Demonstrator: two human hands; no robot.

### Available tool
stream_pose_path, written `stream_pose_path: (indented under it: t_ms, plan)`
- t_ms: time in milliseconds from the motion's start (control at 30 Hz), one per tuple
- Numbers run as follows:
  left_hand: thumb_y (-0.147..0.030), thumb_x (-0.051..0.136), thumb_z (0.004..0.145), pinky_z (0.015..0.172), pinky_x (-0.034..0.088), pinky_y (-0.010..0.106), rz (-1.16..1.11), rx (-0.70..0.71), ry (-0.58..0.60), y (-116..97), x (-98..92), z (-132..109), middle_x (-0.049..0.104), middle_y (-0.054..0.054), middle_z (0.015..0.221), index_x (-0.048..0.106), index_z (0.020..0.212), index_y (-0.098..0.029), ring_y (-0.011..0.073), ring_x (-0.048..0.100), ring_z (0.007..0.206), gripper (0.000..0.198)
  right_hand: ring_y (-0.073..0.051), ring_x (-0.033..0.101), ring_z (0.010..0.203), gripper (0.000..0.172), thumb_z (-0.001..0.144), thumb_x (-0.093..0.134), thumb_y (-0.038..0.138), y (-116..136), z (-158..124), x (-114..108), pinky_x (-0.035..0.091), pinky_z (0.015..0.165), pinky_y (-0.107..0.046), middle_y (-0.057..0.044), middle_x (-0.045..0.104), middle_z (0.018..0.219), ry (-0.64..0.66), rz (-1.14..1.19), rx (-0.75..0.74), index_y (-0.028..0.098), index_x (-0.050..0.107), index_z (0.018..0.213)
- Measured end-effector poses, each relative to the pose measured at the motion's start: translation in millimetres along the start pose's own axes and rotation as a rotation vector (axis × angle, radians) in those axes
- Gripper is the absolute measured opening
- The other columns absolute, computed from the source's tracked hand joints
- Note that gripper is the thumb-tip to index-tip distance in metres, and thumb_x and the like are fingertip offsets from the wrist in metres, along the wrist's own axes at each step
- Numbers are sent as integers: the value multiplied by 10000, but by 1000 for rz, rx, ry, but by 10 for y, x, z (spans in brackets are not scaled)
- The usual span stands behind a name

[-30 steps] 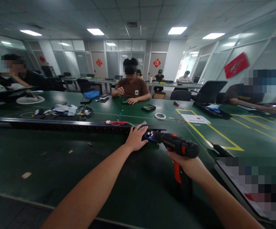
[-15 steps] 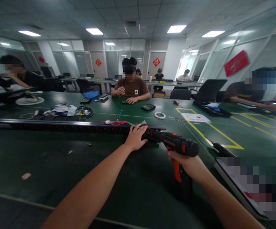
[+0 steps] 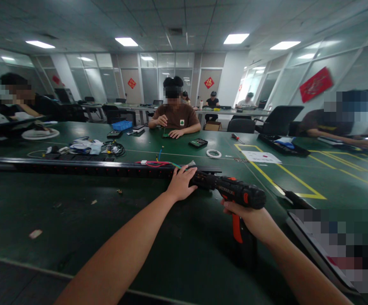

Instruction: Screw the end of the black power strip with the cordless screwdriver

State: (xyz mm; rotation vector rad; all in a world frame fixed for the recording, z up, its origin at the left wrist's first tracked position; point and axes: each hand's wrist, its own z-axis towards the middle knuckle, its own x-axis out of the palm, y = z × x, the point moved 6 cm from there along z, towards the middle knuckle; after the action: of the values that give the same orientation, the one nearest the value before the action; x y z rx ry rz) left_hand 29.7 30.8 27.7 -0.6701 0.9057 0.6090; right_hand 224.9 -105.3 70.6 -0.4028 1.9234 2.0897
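Note:
My right hand (image 3: 247,216) grips the handle of a black and orange cordless screwdriver (image 3: 235,192), whose nose points left at the end of a long black power strip (image 3: 85,168). My left hand (image 3: 181,183) rests on that end of the strip, fingers curled over its edge beside the tool's nose. Red, blue and green wires (image 3: 158,163) come out of the strip just behind my left hand. The strip lies across the green table (image 3: 85,224).
A person in a brown shirt (image 3: 174,116) sits across the table; others sit at far left and right. Cables and parts (image 3: 88,147), a blue bin (image 3: 122,125), a white tape roll (image 3: 213,153) and a paper sheet (image 3: 260,157) lie beyond the strip. A dark tray edge (image 3: 311,250) lies at right.
The blue-white light at the screwdriver's nose, lit one second ago, is off. The tool has edged slightly toward my left hand; both hands stay in place.

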Motion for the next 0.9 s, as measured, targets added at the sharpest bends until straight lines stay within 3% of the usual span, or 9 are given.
stream_pose_path:
  t_ms: [133, 233, 500, 900]
  plan:
    - [-404, 647, 912, 1232, 141, 623, 1, 0, -6, -1, 0, 0, 441, 60, 1594, 361, 1558, -251, 312, 278, 1504, 723, -285, 701, 833, 328, 773, 745, 430, -61, 15, -5, 538, 853, -449, -114, 760, 945, -6, 41, 16, 157, 741, 955]
    - [-404, 650, 910, 1231, 140, 624, 4, 2, -5, -5, 2, -1, 445, 62, 1592, 365, 1557, -247, 317, 291, 1497, 724, -281, 688, 801, 318, 770, 734, 443, -80, 24, -5, 528, 826, -440, -96, 747, 846, -10, 21, 26, 158, 737, 913]
    - [-417, 647, 912, 1240, 128, 608, 8, 0, 5, 2, 12, 4, 437, 71, 1594, 346, 1569, -258, 313, 274, 1508, 740, -223, 599, 649, 280, 744, 703, 465, 44, -21, -6, 459, 661, -363, -23, 645, 647, -36, -124, 39, 186, 697, 768]
    - [-410, 646, 912, 1240, 123, 614, 3, -8, 21, -7, -15, -3, 416, 66, 1609, 340, 1571, -255, 304, 262, 1514, 743, -220, 563, 647, 275, 738, 718, 473, 93, -19, -22, 452, 663, -360, -7, 610, 651, -59, -155, 12, 206, 689, 798]
